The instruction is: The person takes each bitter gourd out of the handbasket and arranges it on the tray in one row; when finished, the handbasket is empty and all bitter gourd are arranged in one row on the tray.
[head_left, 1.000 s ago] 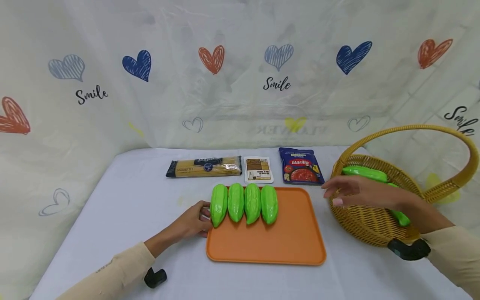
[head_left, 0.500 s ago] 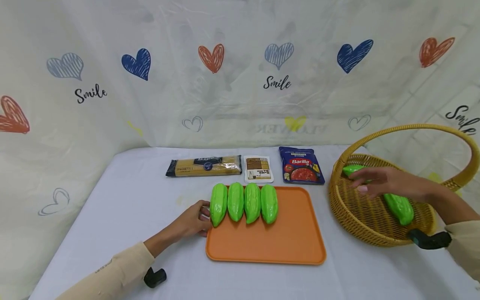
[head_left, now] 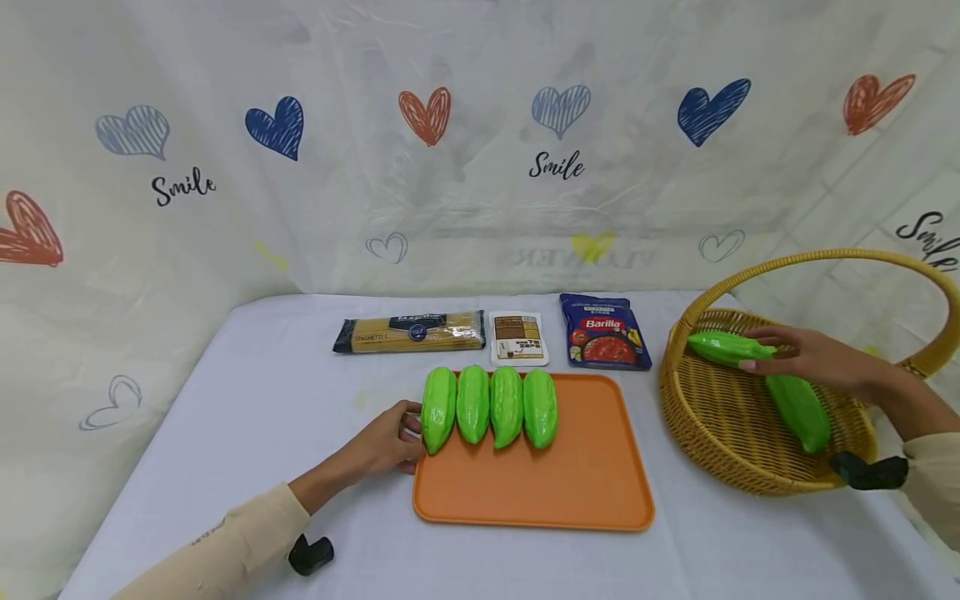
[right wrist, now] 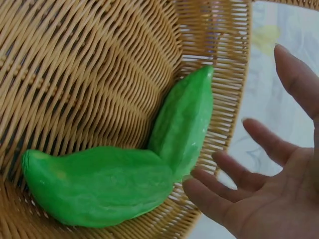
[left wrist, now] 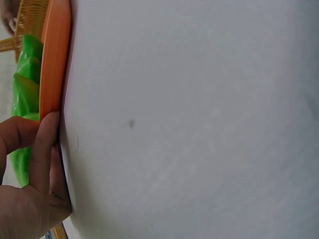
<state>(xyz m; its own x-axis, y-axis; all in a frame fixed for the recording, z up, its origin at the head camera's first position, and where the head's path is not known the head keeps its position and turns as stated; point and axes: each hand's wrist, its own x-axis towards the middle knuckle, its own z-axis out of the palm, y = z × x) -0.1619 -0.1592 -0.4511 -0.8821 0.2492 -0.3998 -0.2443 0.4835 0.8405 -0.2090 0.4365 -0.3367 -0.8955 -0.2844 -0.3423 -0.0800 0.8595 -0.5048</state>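
Observation:
Left hand (head_left: 386, 440) pinches the left rim of an orange tray (head_left: 532, 492); in the left wrist view its fingers (left wrist: 45, 144) meet at the tray's edge. Several glossy green gourds (head_left: 472, 404) with ridged skin and pointed ends lie side by side along the tray's far left part. My right hand (head_left: 828, 364) reaches into a wicker basket (head_left: 727, 433), fingertips right at one green gourd (head_left: 726, 348). A second green gourd (head_left: 798, 411) lies below that hand. The right wrist view shows the right hand (right wrist: 269, 184) with fingers spread, beside both gourds.
Behind the tray lie a spaghetti pack (head_left: 411, 332), a small white-and-brown packet (head_left: 519, 338) and a blue Barilla pouch (head_left: 605, 331). The basket's tall handle (head_left: 817, 254) arches over the right arm. A printed cloth (head_left: 480, 192) hangs at the back.
The right hand has moved right and deeper into the basket, from near its left rim to the far gourd. The left hand and the tray stay in place.

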